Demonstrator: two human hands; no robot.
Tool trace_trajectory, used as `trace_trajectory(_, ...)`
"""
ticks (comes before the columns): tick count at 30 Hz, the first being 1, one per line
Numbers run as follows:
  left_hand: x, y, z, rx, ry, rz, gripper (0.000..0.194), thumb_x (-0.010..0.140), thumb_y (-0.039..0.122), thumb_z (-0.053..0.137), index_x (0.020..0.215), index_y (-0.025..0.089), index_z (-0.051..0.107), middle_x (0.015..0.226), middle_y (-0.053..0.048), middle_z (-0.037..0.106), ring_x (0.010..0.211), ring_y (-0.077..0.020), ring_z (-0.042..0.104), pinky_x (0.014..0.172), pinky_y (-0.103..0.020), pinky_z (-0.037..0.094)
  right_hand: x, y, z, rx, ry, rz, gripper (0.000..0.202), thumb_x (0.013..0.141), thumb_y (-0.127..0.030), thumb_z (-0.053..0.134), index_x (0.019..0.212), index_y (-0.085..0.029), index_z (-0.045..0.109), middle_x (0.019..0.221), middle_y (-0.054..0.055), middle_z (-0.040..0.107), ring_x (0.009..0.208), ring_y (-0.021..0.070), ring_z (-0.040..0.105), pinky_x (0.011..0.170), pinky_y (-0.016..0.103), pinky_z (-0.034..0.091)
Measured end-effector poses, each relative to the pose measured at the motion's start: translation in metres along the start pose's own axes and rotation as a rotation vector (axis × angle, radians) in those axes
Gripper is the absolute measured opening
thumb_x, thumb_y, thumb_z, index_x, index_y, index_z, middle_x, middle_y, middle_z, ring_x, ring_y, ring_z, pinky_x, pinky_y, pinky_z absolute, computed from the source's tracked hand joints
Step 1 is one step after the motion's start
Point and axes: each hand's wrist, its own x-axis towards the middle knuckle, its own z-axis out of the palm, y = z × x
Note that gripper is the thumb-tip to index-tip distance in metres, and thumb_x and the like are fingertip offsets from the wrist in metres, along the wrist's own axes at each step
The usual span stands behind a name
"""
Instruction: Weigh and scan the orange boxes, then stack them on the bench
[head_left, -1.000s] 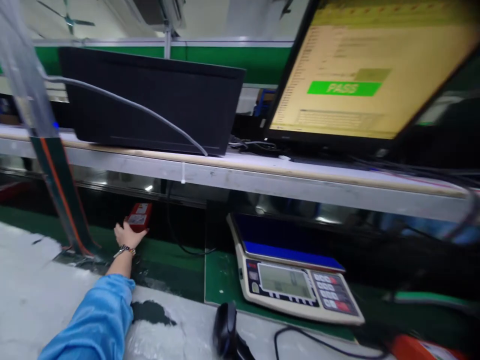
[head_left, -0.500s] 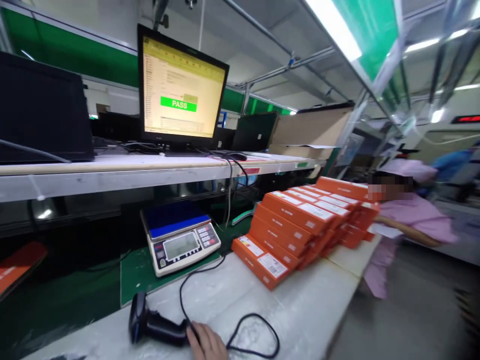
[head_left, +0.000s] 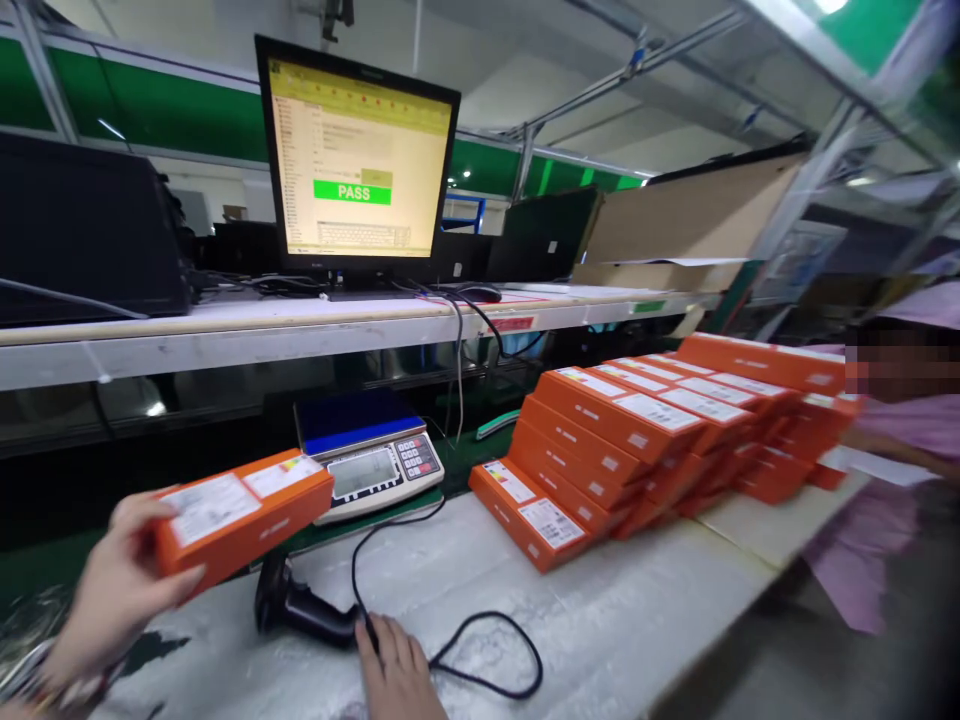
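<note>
**Orange box (head_left: 251, 515) up in the left hand (head_left: 116, 575), its labelled mates piled right of the scale (head_left: 386, 475)**

Far left, a dark monitor (head_left: 90, 225) sits on the shelf (head_left: 225, 340), behind and left of the scale. Below it, here's the left hand, clamping the box by its near end, thumb along the front, fingers around the top edge! The box rides in front and left of the scale, overlapping its corner in this view; whether they touch, I can't tell. Labels face up, so that side looks done.

Next along, the scanner (head_left: 311, 610) lies on the table (head_left: 630, 620) in front of the scale, not lifted. Behind and above the scale, the screen (head_left: 356, 170) flashes a green PASS, though for which box I can't say.

And the right hand (head_left: 401, 665), in front of the scale: palm down, fingers side by side over the cable (head_left: 525, 645), at the end of the scanner's handle. Closed around it? Can't tell.

Right of the scale, the pile of boxes (head_left: 600, 430) stands in stepped rows, labelled on top; the held one is apart from it. Beyond, farthest from the scale, a co-worker in pink (head_left: 892, 480) leans by the pile.
</note>
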Motion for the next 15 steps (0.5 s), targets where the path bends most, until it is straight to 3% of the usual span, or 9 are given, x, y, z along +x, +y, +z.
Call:
trace_trajectory(3,0.013,0.038,0.048,-0.109,0.03,0.074,0.067,0.038,0.06,0.076,0.089,0.021,0.056,0.111,-0.008,0.048,0.107,-0.0296,0.055,0.102,-0.046,0.046,0.0,-0.006,-0.007,0.003,-0.019,0.021,0.075,0.081,-0.059,0.068,0.143,-0.025,0.041,0.137,0.014,0.049,0.117,0.0401,0.051,0.092,0.05,0.05)
trace_trajectory(6,0.032,0.061,0.115,-0.126,0.163,-0.033,0.068,0.043,0.057,0.075,0.096,0.018,0.057,0.117,-0.01,0.038,0.113,-0.0295,0.05,0.107,-0.046,0.042,0.004,-0.008,-0.014,-0.057,-0.007,0.049,0.047,0.096,-0.031,0.056,0.141,-0.033,0.043,0.134,0.007,0.053,0.12,0.0317,0.051,0.095,0.043,0.049)
trace_trajectory(9,0.042,0.064,0.163,-0.119,0.073,-0.037,0.07,0.047,0.058,0.074,0.101,0.016,0.056,0.119,-0.012,0.035,0.119,-0.0321,0.045,0.109,-0.048,0.04,0.016,-0.01,-0.016,-0.087,0.035,0.112,0.045,0.098,-0.028,0.051,0.142,-0.037,0.043,0.121,0.007,0.062,0.106,0.0306,0.061,0.084,0.042,0.056)
trace_trajectory(12,0.045,0.056,0.177,-0.162,-0.134,0.056,0.067,0.059,0.059,0.066,0.109,0.015,0.056,0.118,-0.013,0.038,0.111,-0.0306,0.052,0.103,-0.05,0.046,0.03,-0.014,-0.026,-0.096,0.028,0.162,0.047,0.097,-0.032,0.051,0.143,-0.035,0.042,0.114,0.009,0.065,0.096,0.0322,0.064,0.077,0.045,0.057)
trace_trajectory(15,0.041,0.036,0.162,-0.13,-0.138,0.154,0.07,0.063,0.061,0.059,0.115,0.015,0.056,0.119,-0.014,0.041,0.113,-0.0321,0.053,0.099,-0.051,0.049,0.049,-0.025,-0.058,-0.074,-0.035,-0.002,0.052,0.092,-0.039,0.057,0.141,-0.029,0.043,0.132,0.011,0.054,0.117,0.0349,0.053,0.091,0.052,0.051)
